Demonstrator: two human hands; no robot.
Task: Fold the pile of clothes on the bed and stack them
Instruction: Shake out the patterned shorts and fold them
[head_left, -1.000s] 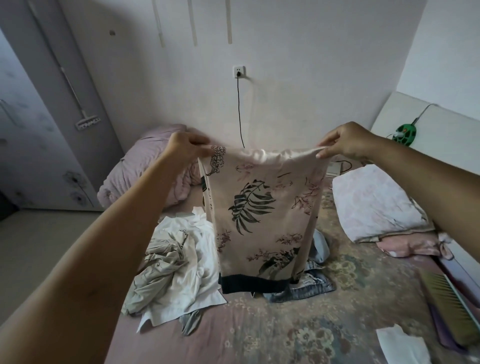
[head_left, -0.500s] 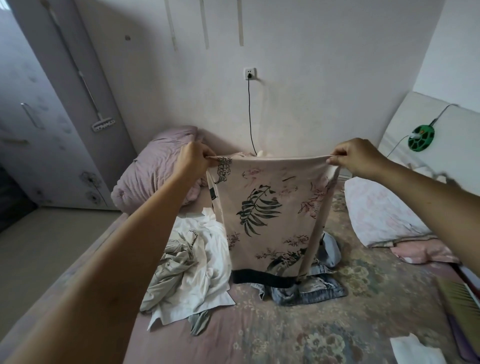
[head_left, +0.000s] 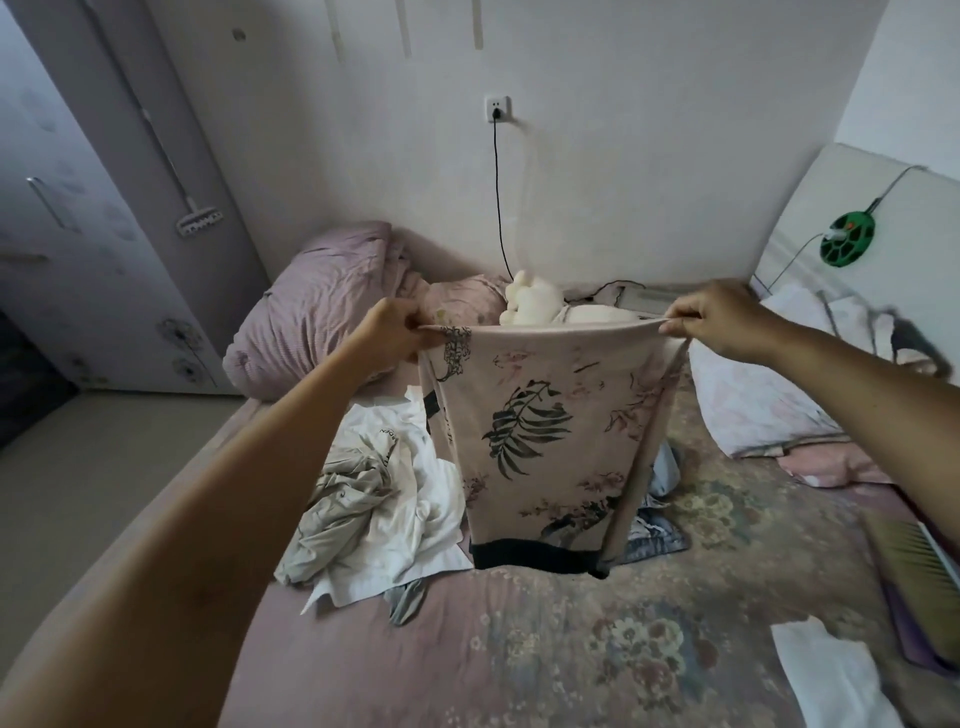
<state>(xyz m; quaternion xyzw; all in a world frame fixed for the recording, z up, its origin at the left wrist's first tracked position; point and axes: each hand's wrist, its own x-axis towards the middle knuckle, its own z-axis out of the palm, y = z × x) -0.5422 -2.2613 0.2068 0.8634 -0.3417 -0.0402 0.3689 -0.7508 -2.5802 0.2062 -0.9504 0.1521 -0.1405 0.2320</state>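
1. Head view, centre of the frame: two bare arms reach forward over a bed covered with a flowered spread.
2. The left hand pinches the top left corner of a pale pink garment printed with dark leaves; its fingers curl round the upper edge.
3. The right hand pinches the top right corner of the same edge between thumb and fingers.
4. The garment hangs stretched flat between the two hands in mid-frame. Its dark bottom band reaches down to the bed surface; whether it touches cannot be told.
5. Left of and below the garment, a crumpled pile of white and beige clothes lies on the bed.
6. At the garment's lower right, partly hidden behind it, lies a blue denim piece.
7. Upper left: a bunched mauve quilt against the wall.
8. Right side: a pale flowered pillow.
9. Upper centre: a wall socket with a black cable hanging down.
10. Lower right corner: a white cloth on the spread.
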